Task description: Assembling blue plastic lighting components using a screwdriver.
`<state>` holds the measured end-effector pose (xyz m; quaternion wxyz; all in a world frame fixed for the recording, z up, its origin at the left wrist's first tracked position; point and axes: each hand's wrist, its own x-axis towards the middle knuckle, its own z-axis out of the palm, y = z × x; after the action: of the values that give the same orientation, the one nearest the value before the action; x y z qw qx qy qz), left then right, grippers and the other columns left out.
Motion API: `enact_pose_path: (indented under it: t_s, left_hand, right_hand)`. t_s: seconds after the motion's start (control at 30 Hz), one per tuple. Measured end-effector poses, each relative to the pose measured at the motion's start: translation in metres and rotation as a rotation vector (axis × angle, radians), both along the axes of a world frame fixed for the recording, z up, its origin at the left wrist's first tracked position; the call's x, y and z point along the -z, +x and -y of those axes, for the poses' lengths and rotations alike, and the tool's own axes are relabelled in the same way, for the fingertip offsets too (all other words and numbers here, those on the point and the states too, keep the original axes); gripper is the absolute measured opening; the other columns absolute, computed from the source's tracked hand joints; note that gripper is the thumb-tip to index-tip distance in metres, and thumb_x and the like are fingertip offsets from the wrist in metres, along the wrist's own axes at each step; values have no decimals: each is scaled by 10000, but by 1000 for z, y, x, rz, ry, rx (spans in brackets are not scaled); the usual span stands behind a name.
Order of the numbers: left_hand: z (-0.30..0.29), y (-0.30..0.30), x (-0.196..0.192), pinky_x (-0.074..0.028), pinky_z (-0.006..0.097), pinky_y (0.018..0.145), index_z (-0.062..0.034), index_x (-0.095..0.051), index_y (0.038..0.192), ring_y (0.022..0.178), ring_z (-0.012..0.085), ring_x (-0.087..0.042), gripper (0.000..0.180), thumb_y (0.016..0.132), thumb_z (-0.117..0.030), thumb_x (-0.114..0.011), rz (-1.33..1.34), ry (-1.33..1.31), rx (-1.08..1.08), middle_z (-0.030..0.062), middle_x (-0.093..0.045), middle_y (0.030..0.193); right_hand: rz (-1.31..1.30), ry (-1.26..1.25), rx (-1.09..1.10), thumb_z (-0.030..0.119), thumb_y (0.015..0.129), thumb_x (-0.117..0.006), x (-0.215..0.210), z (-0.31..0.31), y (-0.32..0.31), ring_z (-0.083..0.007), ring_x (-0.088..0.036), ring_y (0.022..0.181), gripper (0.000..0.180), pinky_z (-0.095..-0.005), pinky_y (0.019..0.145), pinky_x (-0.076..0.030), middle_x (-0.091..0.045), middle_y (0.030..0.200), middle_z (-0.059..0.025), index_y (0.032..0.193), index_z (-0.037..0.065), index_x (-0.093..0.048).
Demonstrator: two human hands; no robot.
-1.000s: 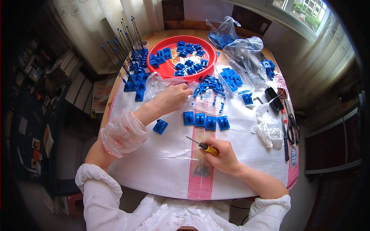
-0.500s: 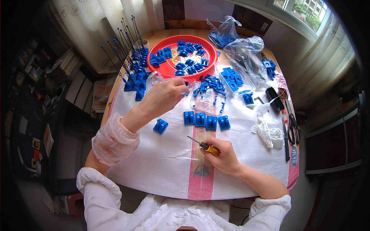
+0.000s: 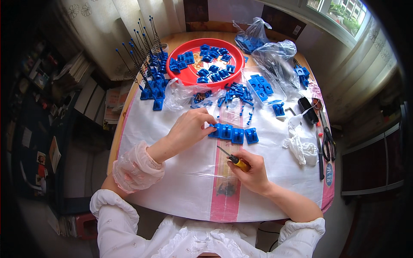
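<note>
My left hand (image 3: 193, 127) is closed in a pinch over the left end of a row of blue plastic parts (image 3: 226, 132), its fingertips at the leftmost one. Whatever lies between the fingers is too small or hidden to make out. My right hand (image 3: 251, 172) grips a screwdriver (image 3: 240, 163) with a yellow and black handle; its thin shaft points up and left, just short of the row. Beyond my left hand lies a clear bag (image 3: 202, 98) with small brownish bits in it. Beside that bag is a pile of thin blue pieces (image 3: 235, 93).
A red round tray (image 3: 172, 71) holds blue parts at the back. Blue bases with upright springs (image 3: 150, 77) crowd the far left. A clear tub (image 3: 275, 92), plastic bags (image 3: 275, 56), a crumpled white cloth (image 3: 299, 148) and scissors (image 3: 329, 144) lie to the right.
My left hand has come from the clear bag toward me, down to the row of blue parts. It now covers the single blue part at the left. The screwdriver has shifted slightly right.
</note>
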<state>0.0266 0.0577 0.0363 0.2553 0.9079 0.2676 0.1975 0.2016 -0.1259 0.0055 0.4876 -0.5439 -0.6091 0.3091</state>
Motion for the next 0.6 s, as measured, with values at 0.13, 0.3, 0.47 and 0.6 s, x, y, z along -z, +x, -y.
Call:
enact_pose_path:
  t_s: [0.13, 0.3, 0.47, 0.6]
  left_hand:
    - [7, -4, -9, -532, 281, 624, -33, -726, 951, 708, 160, -632, 146, 814, -47, -775, 120, 11, 6, 66, -667, 916]
    - [37, -30, -35, -503, 333, 622, -52, -696, 921, 664, 212, -613, 131, 813, -91, -759, 104, -132, 38, 75, -633, 869]
    - [92, -29, -16, -525, 369, 628, -51, -678, 945, 724, 249, -648, 145, 832, -117, -740, 43, -62, 135, 81, -623, 904]
    - [102, -23, -5, -527, 327, 606, -48, -686, 979, 696, 211, -648, 174, 828, -100, -757, 103, -48, 131, 72, -622, 925]
  right_hand:
    - [-13, 44, 23, -12, 846, -717, 2, 0, 1, -158, -625, 654, 145, -279, 591, -464, -665, 781, -120, 972, -16, -646]
    - [-180, 41, 78, 4, 845, -747, 8, 0, -2, -58, -508, 602, 157, -226, 530, -380, -618, 726, -42, 974, 0, -657]
    - [-177, 58, 17, 4, 839, -773, 8, 8, -7, -14, -466, 617, 190, -200, 519, -352, -598, 724, 12, 996, -4, -667]
    - [-131, 36, -5, 8, 827, -787, 3, 11, -12, -26, -469, 610, 191, -212, 514, -360, -589, 709, 7, 981, -6, -674]
